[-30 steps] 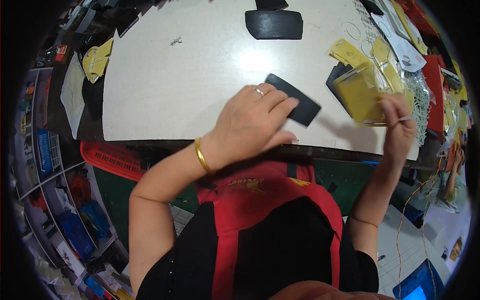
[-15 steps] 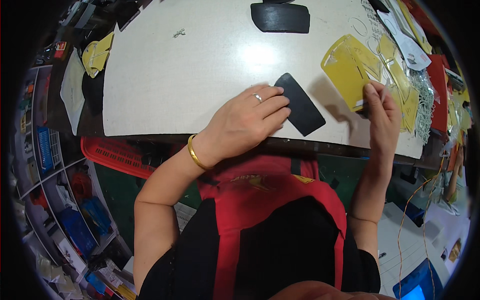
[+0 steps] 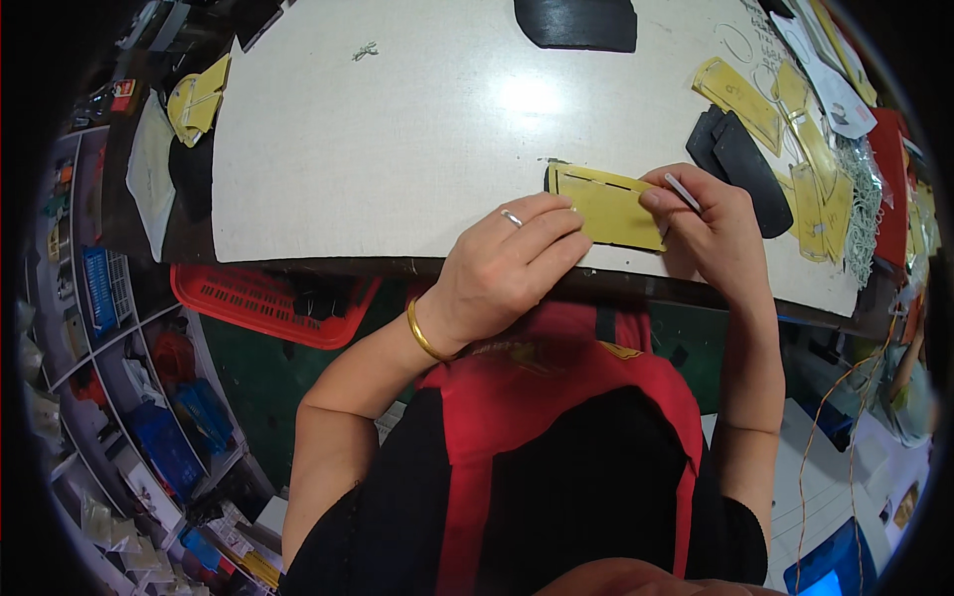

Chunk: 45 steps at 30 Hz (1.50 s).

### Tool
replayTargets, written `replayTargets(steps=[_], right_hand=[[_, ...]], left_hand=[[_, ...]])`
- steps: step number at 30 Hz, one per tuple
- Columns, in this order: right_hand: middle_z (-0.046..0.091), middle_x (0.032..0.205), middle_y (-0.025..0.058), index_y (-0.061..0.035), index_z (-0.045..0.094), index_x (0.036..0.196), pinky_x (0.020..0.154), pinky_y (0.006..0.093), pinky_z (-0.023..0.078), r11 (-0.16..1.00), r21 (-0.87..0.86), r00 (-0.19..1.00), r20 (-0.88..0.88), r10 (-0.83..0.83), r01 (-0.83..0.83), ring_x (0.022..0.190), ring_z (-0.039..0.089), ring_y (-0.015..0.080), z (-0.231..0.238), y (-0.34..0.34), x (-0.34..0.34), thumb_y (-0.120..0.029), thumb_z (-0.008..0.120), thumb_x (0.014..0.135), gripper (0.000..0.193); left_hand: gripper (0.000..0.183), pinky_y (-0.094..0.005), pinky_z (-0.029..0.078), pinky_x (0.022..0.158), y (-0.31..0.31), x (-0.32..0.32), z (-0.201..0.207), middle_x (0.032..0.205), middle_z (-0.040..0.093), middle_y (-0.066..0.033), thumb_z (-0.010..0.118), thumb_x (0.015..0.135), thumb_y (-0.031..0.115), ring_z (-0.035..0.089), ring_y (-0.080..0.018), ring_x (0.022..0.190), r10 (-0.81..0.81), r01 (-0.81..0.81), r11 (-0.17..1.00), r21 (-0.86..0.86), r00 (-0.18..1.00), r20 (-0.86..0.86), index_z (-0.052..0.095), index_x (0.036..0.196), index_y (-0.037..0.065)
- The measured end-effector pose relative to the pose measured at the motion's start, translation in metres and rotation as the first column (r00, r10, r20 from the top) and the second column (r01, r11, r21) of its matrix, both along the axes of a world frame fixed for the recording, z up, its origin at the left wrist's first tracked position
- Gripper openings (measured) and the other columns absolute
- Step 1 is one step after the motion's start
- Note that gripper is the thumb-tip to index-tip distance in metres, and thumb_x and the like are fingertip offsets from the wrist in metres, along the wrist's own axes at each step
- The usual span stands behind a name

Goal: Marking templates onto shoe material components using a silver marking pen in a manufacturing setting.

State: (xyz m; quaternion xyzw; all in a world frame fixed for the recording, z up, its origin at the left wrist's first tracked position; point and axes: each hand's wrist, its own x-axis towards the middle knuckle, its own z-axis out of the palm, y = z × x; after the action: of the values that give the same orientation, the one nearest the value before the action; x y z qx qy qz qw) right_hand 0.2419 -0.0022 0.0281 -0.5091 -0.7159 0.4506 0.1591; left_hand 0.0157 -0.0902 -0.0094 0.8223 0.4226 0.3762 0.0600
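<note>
A yellow template with a dark slot along its far side lies over a black flat piece, whose edge shows along the near side. My left hand, wearing a ring and a gold bangle, has its fingers bent together over the template's left end, holding it down; the thumb is hidden. At the other end, my right hand pinches the template between thumb and fingers. A slim pale pen-like stick juts from between the fingers of that same hand.
Beyond my right hand lie black flat pieces and several yellow templates, with pale green string beside them. Another black piece lies at the far side. A red basket is below the table's left front edge.
My right hand has brought the yellow template leftward and down over the black piece. My left fingers now rest on the template. Black pieces now show at the right.
</note>
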Motion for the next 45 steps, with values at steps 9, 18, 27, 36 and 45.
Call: replayTargets(steps=[9, 18, 27, 36, 45], right_hand=[[0.067, 0.072, 0.0138, -0.0058, 0.071, 0.103, 0.063, 0.0331, 0.052, 0.944, 0.304, 0.986, 0.143, 0.084, -0.125, 0.066, 0.068, 0.0249, -0.006, -0.002, -0.002, -0.022, 0.069, 0.089, 0.021], [0.072, 0.077, 0.0114, -0.0031, 0.069, 0.100, 0.068, 0.0304, 0.054, 0.999, 0.051, 1.000, -0.019, 0.009, -0.008, 0.071, 0.072, 0.0204, -0.002, 0.011, 0.012, -0.020, 0.075, 0.082, 0.026], [0.071, 0.080, 0.0111, -0.0067, 0.070, 0.098, 0.064, 0.0364, 0.053, 0.881, 0.460, 0.973, 0.229, 0.007, -0.114, 0.072, 0.069, 0.0299, 0.001, -0.004, 0.009, -0.022, 0.075, 0.083, 0.021], [0.070, 0.089, 0.0085, -0.0073, 0.069, 0.089, 0.067, 0.0385, 0.051, 0.830, 0.452, 0.945, 0.128, 0.301, -0.326, 0.074, 0.066, 0.0303, 0.029, 0.010, -0.030, -0.028, 0.051, 0.099, 0.029], [0.065, 0.067, 0.0139, -0.0079, 0.065, 0.094, 0.059, 0.0438, 0.051, 0.780, 0.479, 0.915, 0.225, 0.334, -0.403, 0.064, 0.065, 0.0358, 0.006, 0.032, -0.068, -0.033, 0.058, 0.098, 0.026]], left_hand=[[0.027, -0.0344, 0.059, 0.075, -0.004, 0.012, 0.010, 0.103, 0.068, -0.0121, 0.071, 0.075, 0.005, 0.068, -0.0289, 0.095, 0.048, -0.050, 0.999, -0.018, 0.995, -0.083, 0.069, 0.102, 0.001], [0.034, -0.0324, 0.057, 0.071, -0.001, 0.014, 0.019, 0.102, 0.066, -0.0075, 0.070, 0.072, 0.004, 0.065, -0.0246, 0.092, 0.065, -0.090, 0.993, -0.072, 0.953, -0.295, 0.069, 0.105, 0.003], [0.036, -0.0307, 0.056, 0.067, -0.002, 0.025, 0.023, 0.107, 0.061, -0.0082, 0.063, 0.075, 0.008, 0.061, -0.0247, 0.090, 0.047, -0.062, 0.998, -0.025, 0.919, -0.391, 0.067, 0.111, 0.003], [0.035, -0.0295, 0.056, 0.071, -0.010, 0.047, 0.018, 0.100, 0.063, -0.0163, 0.061, 0.075, 0.012, 0.064, -0.0250, 0.090, 0.075, -0.036, 0.996, 0.082, 0.839, -0.540, 0.067, 0.106, -0.003], [0.032, -0.0260, 0.057, 0.065, -0.008, 0.051, 0.021, 0.102, 0.065, -0.0175, 0.061, 0.079, 0.015, 0.067, -0.0253, 0.083, 0.083, -0.039, 0.995, 0.097, 0.858, -0.507, 0.068, 0.105, -0.002]])
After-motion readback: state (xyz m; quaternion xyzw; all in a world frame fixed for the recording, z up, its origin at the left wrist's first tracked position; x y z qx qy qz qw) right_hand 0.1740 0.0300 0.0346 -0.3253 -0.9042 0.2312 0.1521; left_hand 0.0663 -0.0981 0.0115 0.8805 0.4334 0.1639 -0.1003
